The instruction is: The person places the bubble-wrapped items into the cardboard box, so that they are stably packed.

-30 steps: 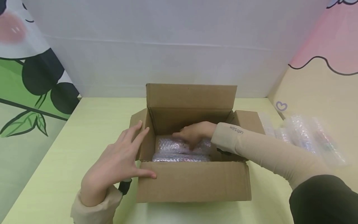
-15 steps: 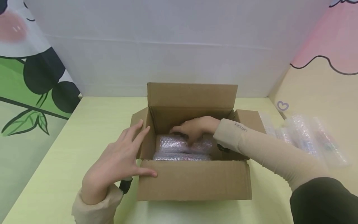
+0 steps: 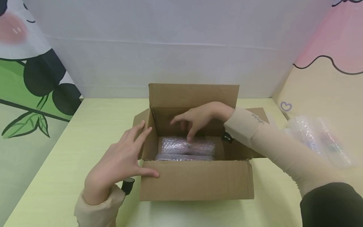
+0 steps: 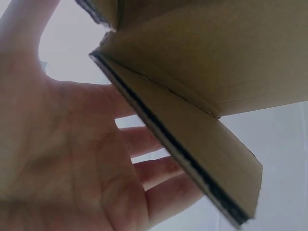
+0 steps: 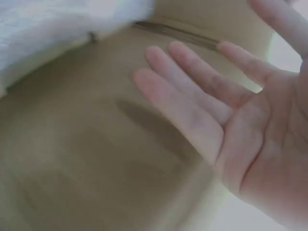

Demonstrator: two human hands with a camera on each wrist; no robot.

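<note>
A packing step is judged to be in hand: the open box [image 3: 195, 179] is steadied at its left flap by the flat, empty left hand [image 3: 119, 164]. The right hand [image 3: 202, 118] hangs empty, fingers spread, just above the bubble-wrapped bundles [image 3: 185, 148] on the box floor. A fresh bundle from the pile [image 3: 317, 138] at the right would likely be needed next.

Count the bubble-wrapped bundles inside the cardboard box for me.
2 show: one bundle toward the back under the right hand, another bundle against the front wall of the box. More may lie hidden beneath.
</note>
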